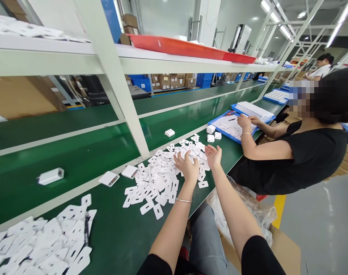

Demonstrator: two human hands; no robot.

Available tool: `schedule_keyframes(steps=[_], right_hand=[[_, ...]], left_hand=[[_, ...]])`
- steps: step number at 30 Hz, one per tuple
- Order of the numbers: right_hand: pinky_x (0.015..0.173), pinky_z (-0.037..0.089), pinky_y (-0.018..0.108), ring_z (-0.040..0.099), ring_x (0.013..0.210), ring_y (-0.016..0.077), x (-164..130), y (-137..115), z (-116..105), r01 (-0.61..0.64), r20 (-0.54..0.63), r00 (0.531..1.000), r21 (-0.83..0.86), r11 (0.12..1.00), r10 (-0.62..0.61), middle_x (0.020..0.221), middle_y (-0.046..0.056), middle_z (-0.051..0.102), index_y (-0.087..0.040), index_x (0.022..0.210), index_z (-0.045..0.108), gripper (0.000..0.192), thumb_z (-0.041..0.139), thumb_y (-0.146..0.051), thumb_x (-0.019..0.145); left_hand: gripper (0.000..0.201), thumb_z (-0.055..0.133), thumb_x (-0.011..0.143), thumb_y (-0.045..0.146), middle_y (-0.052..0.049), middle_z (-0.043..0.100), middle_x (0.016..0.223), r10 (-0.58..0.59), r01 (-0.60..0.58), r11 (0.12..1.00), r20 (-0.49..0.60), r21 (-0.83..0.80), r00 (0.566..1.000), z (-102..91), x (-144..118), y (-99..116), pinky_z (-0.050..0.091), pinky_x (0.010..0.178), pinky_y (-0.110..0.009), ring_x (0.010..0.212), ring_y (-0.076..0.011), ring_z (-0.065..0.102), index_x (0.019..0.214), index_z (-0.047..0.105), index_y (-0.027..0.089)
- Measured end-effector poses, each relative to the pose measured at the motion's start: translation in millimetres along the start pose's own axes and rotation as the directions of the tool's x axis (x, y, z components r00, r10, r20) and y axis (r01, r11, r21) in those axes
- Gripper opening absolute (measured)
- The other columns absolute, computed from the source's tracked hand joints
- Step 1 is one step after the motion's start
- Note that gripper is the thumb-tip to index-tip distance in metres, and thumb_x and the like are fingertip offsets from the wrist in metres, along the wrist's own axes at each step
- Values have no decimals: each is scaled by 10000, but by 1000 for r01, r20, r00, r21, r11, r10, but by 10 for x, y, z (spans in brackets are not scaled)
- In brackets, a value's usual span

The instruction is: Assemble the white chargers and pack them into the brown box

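L hand (187, 165) on tags (159, 177), bench edge (211, 191) near.

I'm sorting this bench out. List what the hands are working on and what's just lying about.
In hand:
left hand, fingers spread over the middle pile
right hand, palm up, holding nothing
white card pile

Lying about:
second card pile
white boxes on the belt
flat packs
red tray on the shelf
co-worker's blue tray
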State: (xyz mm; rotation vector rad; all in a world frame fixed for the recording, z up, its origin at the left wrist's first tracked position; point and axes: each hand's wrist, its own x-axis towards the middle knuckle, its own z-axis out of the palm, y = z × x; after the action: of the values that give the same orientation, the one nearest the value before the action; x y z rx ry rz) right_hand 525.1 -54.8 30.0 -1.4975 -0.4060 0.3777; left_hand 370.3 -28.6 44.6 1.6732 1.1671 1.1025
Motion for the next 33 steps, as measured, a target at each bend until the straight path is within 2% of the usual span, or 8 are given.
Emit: schedule_keyframes(steps=[3,5,10,12,17,21,25,33], right_hand=[[1027,556,450,706,1202,303,-3,-16,-120,5,8,1000,-9,1000,-5,1203,165,775,-169,1226,711,774,152,-666,1028],[1037,553,454,700,1212,293,7,-17,-233,11,-8,1000,-45,999,-11,1241,159,763,-173,1236,708,749,166,-657,1055],[1069,531,519,664,1223,278,-27,59,-552,21,-55,998,-263,965,-37,1347,120,677,-171,1298,663,439,591,-527,1053],[1073,530,535,647,1239,284,-70,111,-602,45,-40,997,-378,925,-65,1373,115,653,-174,1311,658,389,662,-447,1035],[1197,396,598,538,1407,326,-224,267,-412,164,88,986,-601,783,-140,1479,130,607,-172,1324,669,397,693,-415,1010],[1303,196,553,337,1566,365,-417,412,-188,210,133,977,-695,688,-165,1599,179,518,-141,1388,662,480,618,-417,997],[1306,157,550,282,1590,377,-634,520,-36,231,149,972,-742,630,-181,1647,187,456,-121,1498,573,590,523,-437,1002],[1301,244,523,300,1591,365,-1081,574,392,326,265,945,-750,575,-189,1689,220,370,-60,1605,415,708,460,-461,1024]], left_hand=[[361,593,869,124,-195,496,1528,182,-183,978,26,97,983,-98,-243,51,204,1267,-709,1609,-416,223,1204,695,212],[350,603,879,162,-204,506,1530,371,-406,899,206,165,905,-151,-453,25,173,1281,-710,1606,-422,233,1215,697,197],[570,568,989,397,-166,361,1705,537,-804,588,704,84,466,-155,-784,-247,145,1306,-706,1631,-376,218,1517,531,185],[553,497,1041,403,-123,375,1708,502,-839,540,775,67,385,-117,-796,-353,182,1302,-700,1628,-344,248,1565,484,228],[455,403,1096,329,-57,493,1644,442,-824,558,805,100,397,-170,-723,-483,242,1296,-679,1585,-276,370,1535,526,314],[489,407,1079,233,-62,510,1630,450,-856,500,805,133,387,-464,-638,-609,284,1297,-640,1570,-258,400,1550,516,307],[563,414,1035,133,-62,505,1632,414,-877,451,831,167,371,-807,-583,-757,301,1290,-635,1566,-267,409,1556,513,322],[656,384,956,29,-58,543,1602,329,-827,465,805,316,493,-1122,-688,-922,366,1260,-629,1519,-297,481,1535,546,291]])
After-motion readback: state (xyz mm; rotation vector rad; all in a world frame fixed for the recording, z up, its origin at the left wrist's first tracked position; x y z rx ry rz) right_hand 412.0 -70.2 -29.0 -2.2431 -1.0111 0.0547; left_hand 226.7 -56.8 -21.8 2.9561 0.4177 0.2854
